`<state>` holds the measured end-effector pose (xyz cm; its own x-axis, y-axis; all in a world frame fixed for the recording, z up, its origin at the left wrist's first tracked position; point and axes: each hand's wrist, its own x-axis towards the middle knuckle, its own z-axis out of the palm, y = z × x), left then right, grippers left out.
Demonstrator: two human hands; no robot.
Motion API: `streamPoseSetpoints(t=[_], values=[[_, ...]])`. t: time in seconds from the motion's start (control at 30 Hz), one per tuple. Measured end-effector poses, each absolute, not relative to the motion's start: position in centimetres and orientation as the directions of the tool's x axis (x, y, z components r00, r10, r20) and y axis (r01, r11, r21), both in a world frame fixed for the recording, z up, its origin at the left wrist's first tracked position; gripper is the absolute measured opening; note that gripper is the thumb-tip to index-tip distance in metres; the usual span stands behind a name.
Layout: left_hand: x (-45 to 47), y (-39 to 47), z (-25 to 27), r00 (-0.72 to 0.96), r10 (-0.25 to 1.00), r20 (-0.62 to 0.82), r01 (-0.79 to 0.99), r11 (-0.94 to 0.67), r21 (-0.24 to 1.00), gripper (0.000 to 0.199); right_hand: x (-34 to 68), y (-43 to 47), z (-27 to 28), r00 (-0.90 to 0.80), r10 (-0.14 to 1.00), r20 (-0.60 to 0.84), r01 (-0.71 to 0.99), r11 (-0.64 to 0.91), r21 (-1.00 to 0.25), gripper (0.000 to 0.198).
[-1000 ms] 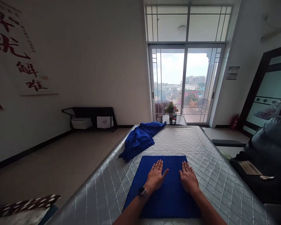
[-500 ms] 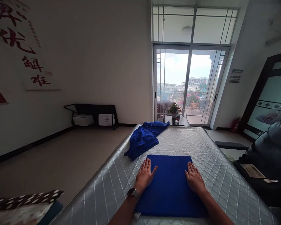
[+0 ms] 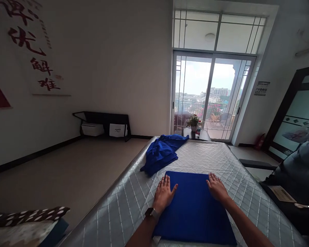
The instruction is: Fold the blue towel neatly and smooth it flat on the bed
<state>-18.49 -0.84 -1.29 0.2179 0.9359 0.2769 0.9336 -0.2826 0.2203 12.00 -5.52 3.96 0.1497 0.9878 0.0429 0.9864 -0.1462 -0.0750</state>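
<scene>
A flat blue folded cloth [image 3: 193,209] lies squared on the silver quilted cover in front of me. Along its left edge rests my left hand [image 3: 164,195], palm down, fingers stretched forward and the thumb spread over the cloth; a watch is on that wrist. My right hand [image 3: 217,187] lies flat at the far right corner of the cloth, fingers out and pointing away from me. A crumpled blue garment [image 3: 161,152] sits farther back on the cover, left of the folded one.
The silver quilted cover [image 3: 118,206] spreads over the table. Beyond its far end stand a potted plant [image 3: 194,121] and a bottle [image 3: 198,128]. To the right is a black chair [image 3: 307,164] with a card [image 3: 282,193]. A patterned cushion [image 3: 28,223] is at lower left.
My right hand has slid forward along the right edge to the cloth's far corner. My left hand stays at the left edge. The view has shifted slightly.
</scene>
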Motion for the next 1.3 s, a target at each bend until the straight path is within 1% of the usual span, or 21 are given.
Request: streamPoseSetpoints(t=[0.17,0.3,0.53,0.63,0.77,0.83,0.9,0.97,1.03,1.2,1.3], values=[[-18.5,-0.8,-1.4,0.22,0.937,0.271,0.937,-0.28,0.207,0.089,12.2,-3.8,2.5,0.156,0.987,0.038,0.983,-0.152,-0.103,0.065],[-18.6,-0.4,-2.2,0.233,0.926,0.298,0.938,-0.295,0.184,0.089,12.5,-3.7,0.6,0.178,0.981,0.074,0.978,-0.168,-0.125,0.066],[-18.9,0.2,-3.0,0.248,0.926,0.283,0.949,-0.291,0.118,0.084,12.6,-3.8,0.5,0.197,0.976,0.09,0.964,-0.176,-0.201,0.066],[-18.9,-0.1,-2.5,0.281,0.926,0.251,0.949,-0.307,0.069,0.085,12.5,-3.9,0.6,0.198,0.976,0.087,0.957,-0.173,-0.235,0.066],[-18.9,-0.2,-1.1,0.278,0.953,0.12,0.96,-0.28,-0.003,0.091,12.5,-4.2,1.0,0.2,0.976,0.086,0.948,-0.171,-0.267,0.066],[-18.4,0.0,-0.3,0.264,0.961,0.083,0.964,-0.261,-0.046,0.093,12.5,-4.3,1.1,0.203,0.975,0.093,0.946,-0.171,-0.275,0.066],[-17.2,0.3,0.6,0.238,0.966,0.105,0.97,-0.231,-0.078,0.093,12.5,-4.4,1.2,0.206,0.973,0.102,0.944,-0.17,-0.281,0.066],[-15.1,0.4,1.5,0.24,0.959,0.154,0.97,-0.23,-0.078,0.094,12.5,-4.4,1.1,0.205,0.973,0.11,0.943,-0.166,-0.289,0.066],[-12.1,0.1,2.2,0.295,0.936,0.19,0.956,-0.29,-0.054,0.092,12.5,-4.4,1.0,0.202,0.972,0.12,0.942,-0.159,-0.296,0.066],[-3.4,-1.1,2.2,0.523,0.828,0.203,0.838,-0.543,0.054,0.079,12.7,-4.2,0.5,0.187,0.973,0.134,0.947,-0.143,-0.288,0.065],[0.0,-1.6,1.3,0.584,0.783,0.216,0.782,-0.614,0.11,0.069,12.9,-4.2,0.1,0.162,0.977,0.14,0.957,-0.121,-0.263,0.063]])
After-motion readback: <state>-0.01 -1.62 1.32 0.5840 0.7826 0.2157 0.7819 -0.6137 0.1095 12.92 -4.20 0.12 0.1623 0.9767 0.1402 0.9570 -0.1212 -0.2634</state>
